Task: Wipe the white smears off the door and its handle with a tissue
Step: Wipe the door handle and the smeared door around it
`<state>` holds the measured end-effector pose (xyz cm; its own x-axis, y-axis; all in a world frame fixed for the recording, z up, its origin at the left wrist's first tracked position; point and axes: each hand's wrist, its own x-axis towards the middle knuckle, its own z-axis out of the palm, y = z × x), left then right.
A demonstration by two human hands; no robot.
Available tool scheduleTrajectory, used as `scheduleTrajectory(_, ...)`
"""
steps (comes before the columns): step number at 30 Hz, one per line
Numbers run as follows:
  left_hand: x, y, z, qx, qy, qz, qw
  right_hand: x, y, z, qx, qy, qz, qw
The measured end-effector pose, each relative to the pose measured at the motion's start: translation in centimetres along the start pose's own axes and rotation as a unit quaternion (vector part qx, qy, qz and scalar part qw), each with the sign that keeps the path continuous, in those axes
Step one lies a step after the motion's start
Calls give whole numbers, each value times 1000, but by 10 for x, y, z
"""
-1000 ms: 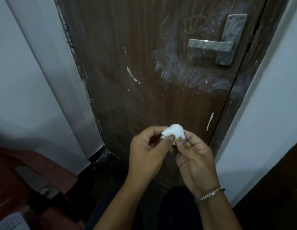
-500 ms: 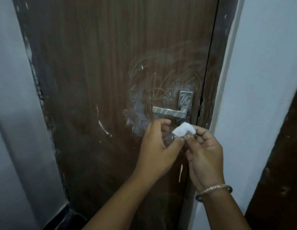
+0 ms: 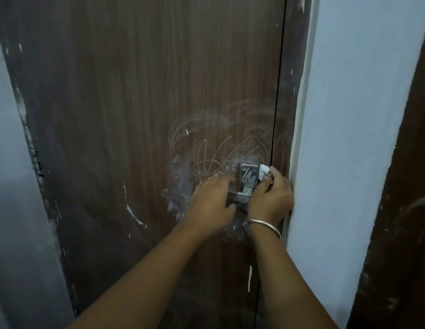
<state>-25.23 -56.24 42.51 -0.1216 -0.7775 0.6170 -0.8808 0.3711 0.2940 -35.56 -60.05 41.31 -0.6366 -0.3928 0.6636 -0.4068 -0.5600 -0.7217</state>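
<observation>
A dark brown wooden door [image 3: 135, 115] fills the view, with white smears [image 3: 206, 148] swirled around its metal handle plate [image 3: 248, 177]. The plate itself carries white scribbles. My right hand [image 3: 270, 195] pinches a small folded white tissue [image 3: 264, 172] against the plate's right edge. My left hand [image 3: 212, 200] lies over the lever of the handle, fingers curled around it, and hides most of it. A silver bangle [image 3: 261, 225] circles my right wrist.
A white wall [image 3: 349, 138] juts out just right of the door frame [image 3: 292, 115], close to my right hand. Grey wall [image 3: 7, 186] borders the door on the left. Further white streaks [image 3: 135, 216] mark the door lower left of the handle.
Both hands rose from below the handle to the handle itself. The left hand let go of the tissue and took the lever; the right hand carried the tissue to the plate's edge.
</observation>
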Motion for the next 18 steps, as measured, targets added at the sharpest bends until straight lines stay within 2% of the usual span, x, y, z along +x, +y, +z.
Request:
scheduleTrajectory(3, 2, -7, 2, 51, -44, -5, 998, 4, -1, 8, 15, 3, 11, 1000)
scheduleTrajectory(8, 4, -18, 3, 84, -73, 11, 994, 8, 3, 14, -21, -53, -13, 998)
scheduleTrajectory(14, 6, -24, 6, 47, -62, 14, 997, 12, 7, 10, -41, -77, -46, 995)
scheduleTrajectory(18, 6, -23, 10, 16, -48, 2, 999, 12, 13, 5, -112, -115, -12, 987)
